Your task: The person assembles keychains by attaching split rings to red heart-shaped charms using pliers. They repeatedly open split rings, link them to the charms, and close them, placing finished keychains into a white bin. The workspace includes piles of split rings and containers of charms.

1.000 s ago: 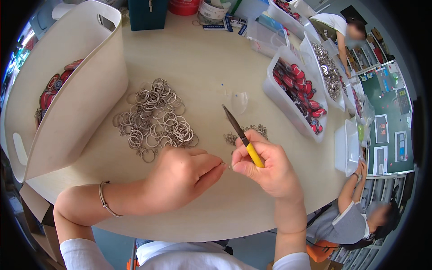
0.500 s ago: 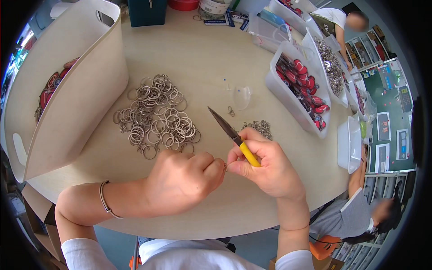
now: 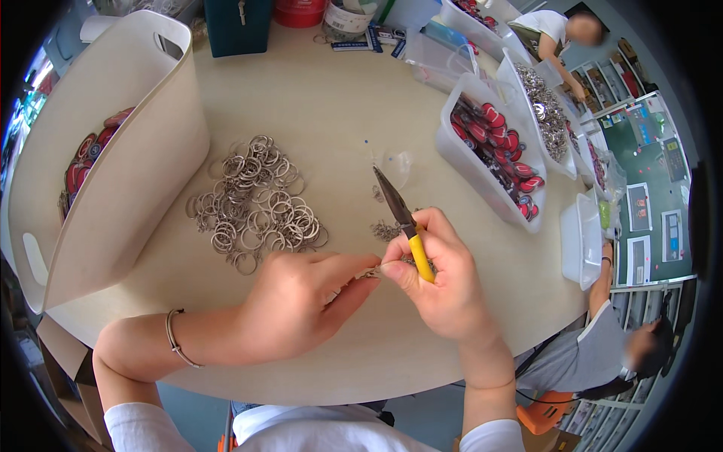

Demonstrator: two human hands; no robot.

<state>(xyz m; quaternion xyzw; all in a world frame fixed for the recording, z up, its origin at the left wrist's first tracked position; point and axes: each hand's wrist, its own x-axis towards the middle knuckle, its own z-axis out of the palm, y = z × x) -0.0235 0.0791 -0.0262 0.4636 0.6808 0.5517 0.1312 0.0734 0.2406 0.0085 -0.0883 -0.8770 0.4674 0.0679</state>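
Observation:
In my right hand (image 3: 440, 282) are yellow-handled pliers (image 3: 399, 207), their dark pointed jaws aimed up and away from me. The thumb and forefinger of that hand also pinch the end of a small metal chain (image 3: 367, 273). My left hand (image 3: 301, 301) is closed on the same chain, its fingertips almost meeting those of the right; most of the chain is hidden inside the fingers. Beyond my left hand lies a heap of silver key rings with chains (image 3: 260, 200). A little pile of small metal links (image 3: 384, 230) sits just past my right hand, partly covered by it.
A large cream tub (image 3: 169, 120) with red pieces stands at left. On the right, a clear bin (image 3: 452, 162) holds red tags, beside a bin of metal parts (image 3: 546, 105). A dark green box (image 3: 237, 30) is at the back. Two other people are along the right side.
My left fingers have straightened from a tighter fist, showing more of the chain. The pliers have swung more upright and shifted slightly right. The view has shifted a little.

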